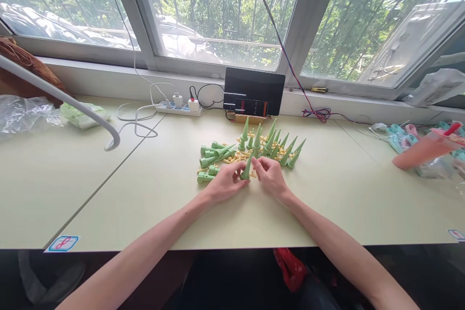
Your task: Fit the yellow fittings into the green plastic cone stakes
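My left hand [229, 181] is closed around the base of a green plastic cone [246, 169], which points upward just above the table. Close by on the right, my right hand [269, 174] has its thumb and fingers pinched near the cone's tip; what lies between them, if anything, is hidden. Behind the hands stand several more green cones [269, 144], upright or tilted. Small yellow plastic pieces [238, 156] lie heaped between them. Left of my left hand, green cones [208, 161] lie on their sides with ribbed ends facing left.
A dark tablet [254, 85] and a phone showing digits [250, 107] lean by the windowsill. A power strip [179, 109] with cables stands left of them. A cup of reddish drink [423, 151] is at the right. A white curved bar [72, 92] crosses the left side.
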Demonstrator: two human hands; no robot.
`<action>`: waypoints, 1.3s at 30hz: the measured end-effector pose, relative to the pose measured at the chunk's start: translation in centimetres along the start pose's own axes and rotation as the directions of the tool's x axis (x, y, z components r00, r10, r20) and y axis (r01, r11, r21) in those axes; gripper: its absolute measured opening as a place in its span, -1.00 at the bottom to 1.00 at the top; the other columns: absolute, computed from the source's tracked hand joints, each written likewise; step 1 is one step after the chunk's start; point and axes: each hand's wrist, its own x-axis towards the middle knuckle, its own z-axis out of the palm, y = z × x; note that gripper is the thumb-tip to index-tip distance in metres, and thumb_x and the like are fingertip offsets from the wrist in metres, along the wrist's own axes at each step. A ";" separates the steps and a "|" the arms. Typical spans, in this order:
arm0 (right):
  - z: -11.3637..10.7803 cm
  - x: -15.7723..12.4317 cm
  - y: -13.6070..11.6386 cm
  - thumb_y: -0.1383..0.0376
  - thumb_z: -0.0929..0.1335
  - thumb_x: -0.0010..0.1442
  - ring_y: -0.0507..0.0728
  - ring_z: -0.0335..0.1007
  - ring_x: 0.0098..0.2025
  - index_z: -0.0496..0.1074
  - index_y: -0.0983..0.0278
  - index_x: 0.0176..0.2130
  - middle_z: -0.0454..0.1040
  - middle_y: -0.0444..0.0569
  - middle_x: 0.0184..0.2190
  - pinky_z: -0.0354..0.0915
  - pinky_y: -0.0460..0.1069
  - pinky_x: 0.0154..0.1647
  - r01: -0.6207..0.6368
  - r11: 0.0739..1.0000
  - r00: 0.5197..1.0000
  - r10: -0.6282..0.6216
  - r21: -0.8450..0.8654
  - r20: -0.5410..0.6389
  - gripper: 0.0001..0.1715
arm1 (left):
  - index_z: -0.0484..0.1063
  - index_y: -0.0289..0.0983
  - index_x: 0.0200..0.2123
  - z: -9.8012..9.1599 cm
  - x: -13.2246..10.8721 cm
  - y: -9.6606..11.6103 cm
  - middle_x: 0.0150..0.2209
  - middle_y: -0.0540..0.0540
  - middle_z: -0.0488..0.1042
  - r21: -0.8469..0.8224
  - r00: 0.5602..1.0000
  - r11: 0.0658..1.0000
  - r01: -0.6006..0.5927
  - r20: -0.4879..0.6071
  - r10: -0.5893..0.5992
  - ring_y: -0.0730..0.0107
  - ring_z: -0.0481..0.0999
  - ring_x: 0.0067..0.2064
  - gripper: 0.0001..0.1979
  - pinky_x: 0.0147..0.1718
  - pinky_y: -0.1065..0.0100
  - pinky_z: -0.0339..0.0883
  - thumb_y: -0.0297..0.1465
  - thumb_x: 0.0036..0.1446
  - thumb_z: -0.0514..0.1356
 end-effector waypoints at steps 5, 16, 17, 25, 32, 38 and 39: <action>-0.2 0.1 0.0 -0.10 0.25 0.27 -0.01 0.08 -0.65 0.30 0.25 -0.52 0.18 -0.19 -0.71 0.06 -0.07 -0.59 0.035 0.999 0.995 -0.039 -0.042 -0.091 -0.44 | 0.36 -0.27 -0.30 0.3 -0.1 0.1 -0.37 0.00 0.36 0.086 0.999 0.996 -0.034 -0.027 0.036 0.44 0.31 -0.38 -0.90 -0.39 0.39 0.22 -0.41 0.08 0.21; -0.5 0.5 0.2 0.00 0.23 0.32 -0.01 0.06 -0.66 0.30 0.26 -0.51 0.13 -0.22 -0.72 0.03 -0.07 -0.60 0.042 0.997 0.981 -0.054 -0.070 -0.184 -0.50 | 0.26 -0.26 -0.50 0.8 0.0 -0.4 -0.48 0.06 0.33 0.216 0.999 0.976 0.022 -0.049 -0.011 0.44 0.31 -0.44 -0.77 -0.40 0.39 0.18 -0.35 0.12 0.23; -0.5 0.5 0.3 0.01 0.23 0.32 -0.01 0.06 -0.66 0.30 0.26 -0.51 0.13 -0.21 -0.72 0.03 -0.07 -0.60 0.043 0.995 0.981 -0.059 -0.090 -0.186 -0.51 | 0.26 -0.26 -0.50 0.8 0.1 -0.4 -0.47 0.05 0.34 0.215 0.998 0.976 0.031 -0.057 -0.020 0.44 0.32 -0.44 -0.77 -0.40 0.39 0.19 -0.35 0.12 0.23; -0.4 0.5 0.8 0.06 0.26 0.29 0.00 0.13 -0.60 0.30 0.26 -0.48 0.23 -0.17 -0.64 0.06 -0.08 -0.56 0.055 0.982 0.984 -0.084 -0.182 -0.158 -0.58 | 0.30 -0.26 -0.46 0.8 0.2 -0.7 -0.47 0.06 0.37 0.227 0.989 0.973 0.050 -0.144 -0.018 0.46 0.30 -0.48 -0.82 -0.42 0.40 0.18 -0.39 0.11 0.26; -0.3 0.5 1.0 0.09 0.26 0.29 0.01 0.11 -0.59 0.29 0.26 -0.49 0.23 -0.18 -0.65 0.05 -0.07 -0.54 0.066 0.962 0.989 -0.099 -0.265 -0.114 -0.59 | 0.35 -0.26 -0.38 0.8 0.2 -1.0 -0.46 0.03 0.39 0.252 0.976 0.965 0.069 -0.215 -0.013 0.43 0.32 -0.48 -0.86 -0.40 0.37 0.23 -0.37 0.09 0.28; -0.3 0.5 1.3 0.11 0.26 0.28 0.01 0.10 -0.58 0.33 0.27 -0.48 0.29 -0.16 -0.62 0.05 -0.06 -0.52 0.083 0.937 0.987 -0.124 -0.339 -0.099 -0.61 | 0.39 -0.26 -0.32 0.7 0.3 -0.8 -0.40 0.01 0.44 0.247 0.970 0.967 0.069 -0.243 -0.007 0.45 0.33 -0.50 -0.76 -0.39 0.34 0.29 -0.28 0.03 0.34; -0.3 0.5 1.3 0.11 0.25 0.28 0.02 0.11 -0.58 0.34 0.27 -0.47 0.29 -0.16 -0.62 0.06 -0.06 -0.52 0.083 0.937 0.988 -0.123 -0.340 -0.098 -0.62 | 0.39 -0.27 -0.30 0.7 0.3 -0.6 -0.38 0.00 0.46 0.237 0.968 0.969 0.070 -0.252 -0.009 0.46 0.33 -0.51 -0.72 -0.41 0.34 0.29 -0.24 0.01 0.35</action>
